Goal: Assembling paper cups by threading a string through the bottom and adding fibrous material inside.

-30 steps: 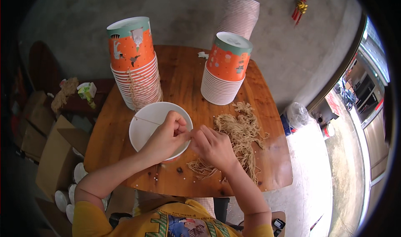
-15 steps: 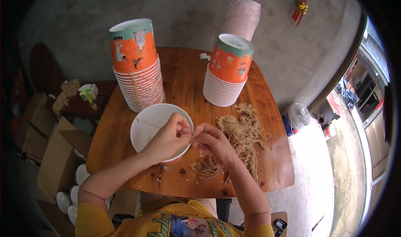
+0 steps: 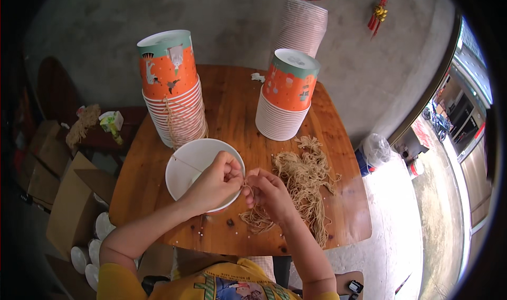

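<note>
A white-lined paper bucket (image 3: 178,177) stands mouth up on the wooden table, close in front of me. Tan string (image 3: 186,163) runs from the left of its rim across the mouth to my fingers. My left hand (image 3: 212,186) is over the bucket's right side, thumb and fingers pinched on the string. Just right of the rim, my right hand (image 3: 269,195) pinches the string too, and a small loop shows between the two hands. Beside the right hand lies a loose tangle of tan strings (image 3: 303,176).
Behind the bucket rises a stack of orange-and-green paper buckets (image 3: 171,83), string hanging down it. A second stack (image 3: 288,91) stands to the right, with a taller white stack (image 3: 303,25) behind. At lower left is an open cardboard box (image 3: 74,210) with white round items.
My right hand has shifted slightly, its fingers curling closer to my left fingertips at the string. The left hand keeps its pinch above the bucket. The whole view has tipped a little.
</note>
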`<state>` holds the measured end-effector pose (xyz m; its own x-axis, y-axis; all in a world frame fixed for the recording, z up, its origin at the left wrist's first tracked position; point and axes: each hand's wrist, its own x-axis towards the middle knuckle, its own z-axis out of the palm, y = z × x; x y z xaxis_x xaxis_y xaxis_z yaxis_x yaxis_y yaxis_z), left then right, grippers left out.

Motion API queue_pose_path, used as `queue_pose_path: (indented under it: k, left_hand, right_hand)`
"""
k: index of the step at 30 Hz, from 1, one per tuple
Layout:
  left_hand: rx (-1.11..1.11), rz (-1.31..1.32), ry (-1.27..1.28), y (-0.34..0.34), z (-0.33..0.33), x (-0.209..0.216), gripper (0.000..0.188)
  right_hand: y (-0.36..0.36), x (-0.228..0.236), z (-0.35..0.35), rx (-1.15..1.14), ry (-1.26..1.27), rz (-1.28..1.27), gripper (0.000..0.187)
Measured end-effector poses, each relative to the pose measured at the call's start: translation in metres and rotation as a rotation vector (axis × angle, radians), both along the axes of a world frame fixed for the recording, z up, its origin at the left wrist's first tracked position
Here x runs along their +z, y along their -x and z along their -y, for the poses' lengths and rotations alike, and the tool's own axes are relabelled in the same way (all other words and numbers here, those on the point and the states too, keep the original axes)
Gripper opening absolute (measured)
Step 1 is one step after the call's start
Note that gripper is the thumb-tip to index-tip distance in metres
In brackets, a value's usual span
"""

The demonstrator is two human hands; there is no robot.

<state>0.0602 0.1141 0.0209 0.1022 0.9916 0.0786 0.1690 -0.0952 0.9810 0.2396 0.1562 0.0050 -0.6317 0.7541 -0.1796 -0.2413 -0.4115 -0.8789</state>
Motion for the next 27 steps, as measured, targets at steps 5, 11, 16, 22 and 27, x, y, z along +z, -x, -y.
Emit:
queue_pose_path:
  k: [5,11,16,22,27]
  left_hand:
    - [0.001,-0.002,-0.014,0.000,-0.002,-0.003,0.021]
    - [0.006,0.010,-0.014,-0.001,-0.001,-0.003,0.022]
    - [0.011,-0.001,0.000,-0.002,-0.001,-0.004,0.021]
    - [0.020,0.006,0.006,-0.002,-0.002,-0.004,0.019]
    - [0.007,0.011,0.002,-0.001,-0.001,-0.002,0.018]
  right_hand:
    - [0.000,-0.002,0.008,-0.082,-0.133,-0.015,0.017]
    - [0.004,-0.006,0.013,-0.131,-0.392,0.139,0.016]
    - [-0.002,-0.001,0.006,-0.017,-0.026,-0.014,0.014]
    - [0.002,-0.012,0.012,-0.115,-0.326,0.033,0.015]
    - [0.003,-0.007,0.012,-0.110,-0.265,0.070,0.015]
